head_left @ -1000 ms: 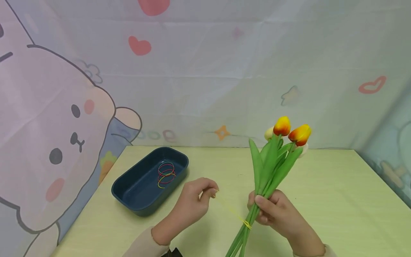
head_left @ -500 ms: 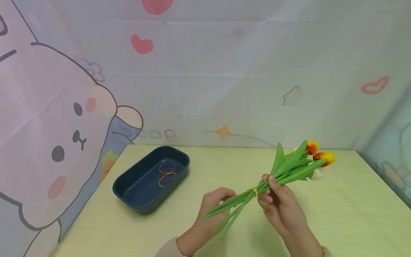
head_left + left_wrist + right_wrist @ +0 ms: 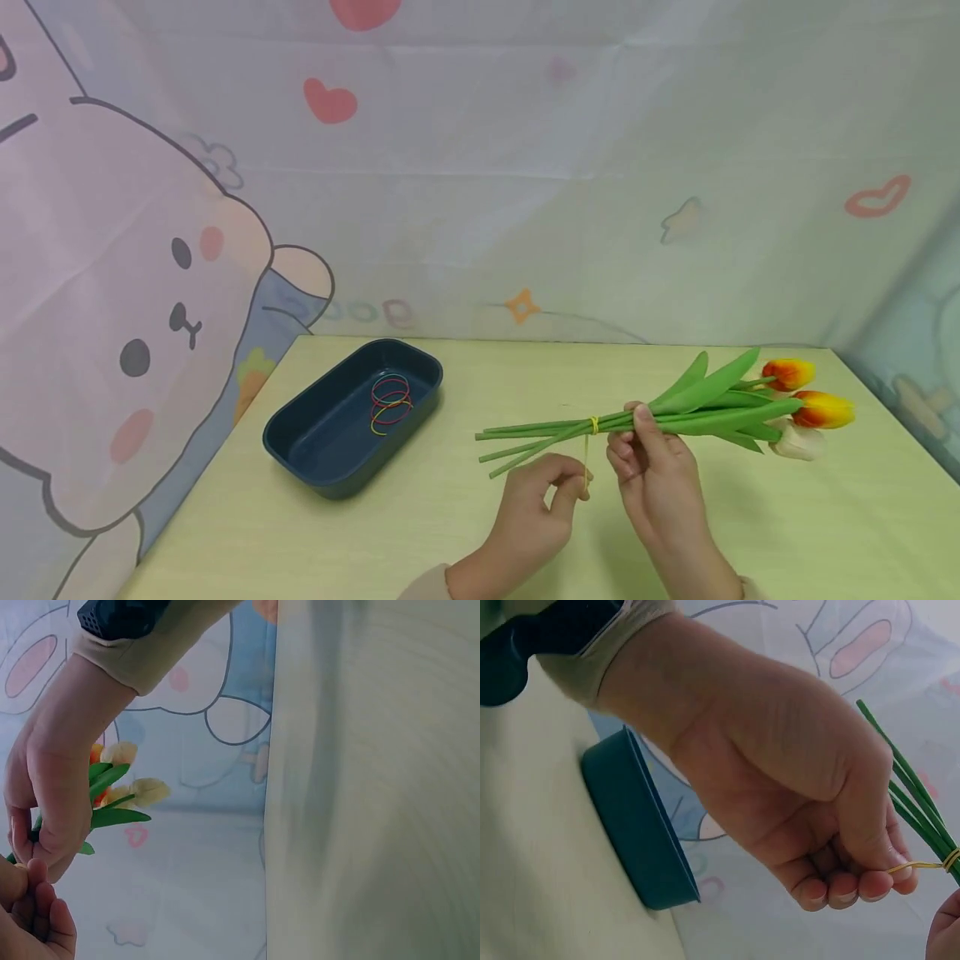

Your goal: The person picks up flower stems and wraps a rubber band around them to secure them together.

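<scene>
Two curled grips: left hand pinches yellow band, right hand holds tulips; left of both, the head view alone shows rings in a tray.

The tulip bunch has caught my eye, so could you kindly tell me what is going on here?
A person's right hand holds the tulip bunch by its stems, with the blooms pointing to the right. Their left hand pinches a yellow band that is wrapped around the stems, with one length stretched away from them, so the tying does not look finished. More bands lie in the dark blue tray on the left.
</scene>
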